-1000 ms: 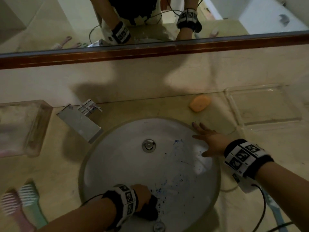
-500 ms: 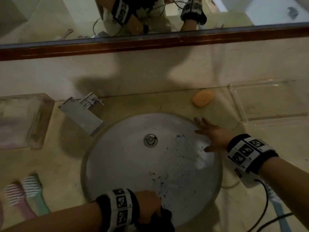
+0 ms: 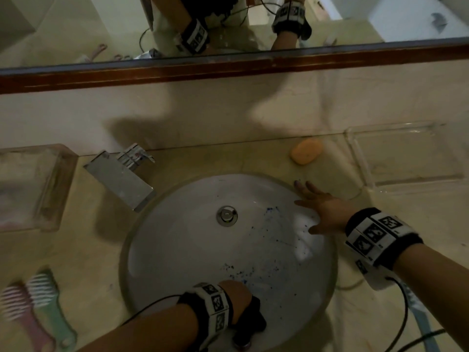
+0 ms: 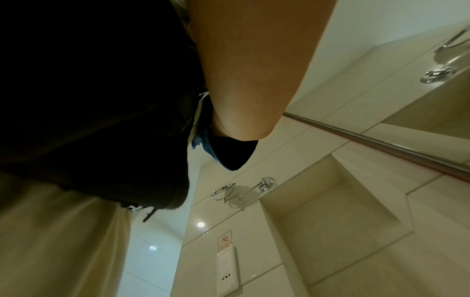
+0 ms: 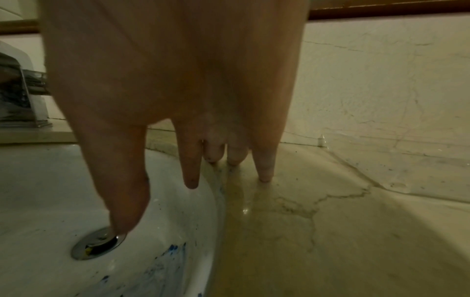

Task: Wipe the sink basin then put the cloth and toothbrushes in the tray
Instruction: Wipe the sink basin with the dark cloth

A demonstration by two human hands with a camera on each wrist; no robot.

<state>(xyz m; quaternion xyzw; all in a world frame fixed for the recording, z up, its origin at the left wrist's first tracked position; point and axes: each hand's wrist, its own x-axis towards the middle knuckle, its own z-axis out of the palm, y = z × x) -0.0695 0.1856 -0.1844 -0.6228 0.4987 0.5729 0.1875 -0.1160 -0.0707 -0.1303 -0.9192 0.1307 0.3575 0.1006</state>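
Observation:
The white round sink basin (image 3: 182, 250) has blue specks (image 3: 253, 271) on its right and near side. My left hand (image 3: 237, 299) grips a dark cloth (image 3: 251, 321) against the basin's near wall; the left wrist view shows the cloth (image 4: 229, 154) bunched under the hand. My right hand (image 3: 322, 209) lies flat on the basin's right rim with fingers spread and straight (image 5: 190, 176). A clear tray (image 3: 360, 163) sits at the back right. Pink (image 3: 22, 313) and green (image 3: 53, 308) toothbrushes lie at the near left, a blue one (image 3: 421, 323) at the near right.
A chrome faucet (image 3: 119, 176) stands at the basin's back left, with a clear box (image 3: 50, 189) further left. An orange soap bar (image 3: 307, 151) lies between basin and tray. The drain (image 3: 226, 215) is mid-basin. A mirror with a wooden frame (image 3: 228, 67) runs along the back.
My left hand has rubbed the cloth along the basin's near wall, sliding a little to the right. The right hand has stayed on the rim.

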